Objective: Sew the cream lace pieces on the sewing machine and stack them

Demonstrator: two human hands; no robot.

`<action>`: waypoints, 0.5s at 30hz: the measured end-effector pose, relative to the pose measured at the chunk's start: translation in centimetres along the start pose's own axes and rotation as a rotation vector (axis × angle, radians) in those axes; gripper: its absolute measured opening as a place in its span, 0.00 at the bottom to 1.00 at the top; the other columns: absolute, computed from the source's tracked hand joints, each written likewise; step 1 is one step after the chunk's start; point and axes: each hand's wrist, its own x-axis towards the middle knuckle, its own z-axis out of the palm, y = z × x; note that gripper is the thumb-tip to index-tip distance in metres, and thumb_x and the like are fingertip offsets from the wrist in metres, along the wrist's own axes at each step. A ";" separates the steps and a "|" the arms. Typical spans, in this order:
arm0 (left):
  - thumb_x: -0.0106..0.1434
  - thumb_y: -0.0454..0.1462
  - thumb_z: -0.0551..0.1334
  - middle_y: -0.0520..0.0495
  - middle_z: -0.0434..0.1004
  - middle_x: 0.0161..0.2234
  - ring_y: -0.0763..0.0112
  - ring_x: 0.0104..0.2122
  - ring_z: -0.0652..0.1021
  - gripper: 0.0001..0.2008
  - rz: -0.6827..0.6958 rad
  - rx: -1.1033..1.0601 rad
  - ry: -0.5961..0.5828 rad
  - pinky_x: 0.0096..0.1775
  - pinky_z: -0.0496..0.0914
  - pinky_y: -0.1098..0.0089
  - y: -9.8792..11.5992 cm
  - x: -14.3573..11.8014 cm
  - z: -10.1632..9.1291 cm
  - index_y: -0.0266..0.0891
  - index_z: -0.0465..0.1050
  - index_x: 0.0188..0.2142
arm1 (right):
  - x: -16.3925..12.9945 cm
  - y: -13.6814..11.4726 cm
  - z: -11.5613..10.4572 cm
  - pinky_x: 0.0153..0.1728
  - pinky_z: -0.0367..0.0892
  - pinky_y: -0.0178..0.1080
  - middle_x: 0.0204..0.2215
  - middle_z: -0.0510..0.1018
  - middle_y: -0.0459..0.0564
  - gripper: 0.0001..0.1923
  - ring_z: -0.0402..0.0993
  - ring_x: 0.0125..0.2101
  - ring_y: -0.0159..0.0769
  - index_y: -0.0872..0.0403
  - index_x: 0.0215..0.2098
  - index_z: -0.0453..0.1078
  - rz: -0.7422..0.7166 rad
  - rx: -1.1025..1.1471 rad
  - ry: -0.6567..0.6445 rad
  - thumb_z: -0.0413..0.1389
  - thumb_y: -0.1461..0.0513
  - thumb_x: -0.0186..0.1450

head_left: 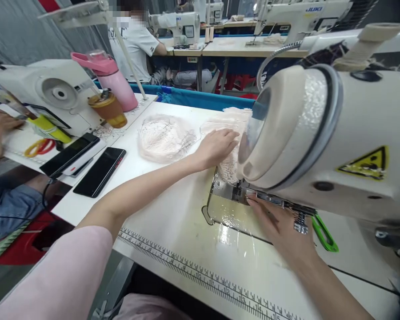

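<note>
Pink sleeve (53,271) is seen at seven o'clock; left hand (216,146) is spread flat on lace fabric (230,129), right hand (273,222) is opened beside needle plate (226,189); fingertips could be pricked.

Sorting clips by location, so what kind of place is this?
Most likely a garment sewing workshop. The person's left hand rests on lace fabric at an industrial sewing machine, more sewing machines line the tables behind, and a ruler strip edges the table.
</note>
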 end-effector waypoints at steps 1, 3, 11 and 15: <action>0.70 0.35 0.51 0.43 0.74 0.54 0.59 0.53 0.73 0.16 -0.019 0.029 -0.002 0.56 0.67 0.58 -0.6 -0.6 -0.4 0.39 0.70 0.53 | -0.2 0.0 0.0 0.31 0.74 0.44 0.44 0.81 0.48 0.20 0.79 0.41 0.45 0.41 0.57 0.68 -0.007 -0.029 -0.007 0.52 0.59 0.67; 0.69 0.34 0.52 0.37 0.66 0.61 0.54 0.60 0.67 0.20 -0.086 0.122 -0.005 0.61 0.60 0.53 -2.2 -2.4 -1.4 0.32 0.65 0.59 | -0.5 0.0 0.0 0.30 0.73 0.43 0.44 0.80 0.47 0.20 0.79 0.40 0.43 0.40 0.57 0.68 -0.014 -0.045 -0.006 0.52 0.59 0.67; 0.71 0.40 0.50 0.48 0.74 0.55 0.60 0.55 0.72 0.16 -0.389 0.328 -0.020 0.49 0.70 0.63 -6.9 -9.1 -4.9 0.43 0.72 0.52 | -1.1 1.2 2.1 0.35 0.72 0.41 0.43 0.81 0.47 0.19 0.78 0.38 0.39 0.42 0.55 0.69 -0.042 -0.172 0.070 0.53 0.63 0.66; 0.69 0.42 0.52 0.48 0.77 0.49 0.61 0.48 0.76 0.16 -0.423 0.294 0.037 0.44 0.70 0.64 -7.2 -9.6 -5.4 0.45 0.71 0.52 | -0.6 0.8 1.8 0.36 0.69 0.39 0.40 0.82 0.45 0.17 0.76 0.37 0.36 0.44 0.53 0.71 -0.085 -0.249 0.094 0.53 0.64 0.67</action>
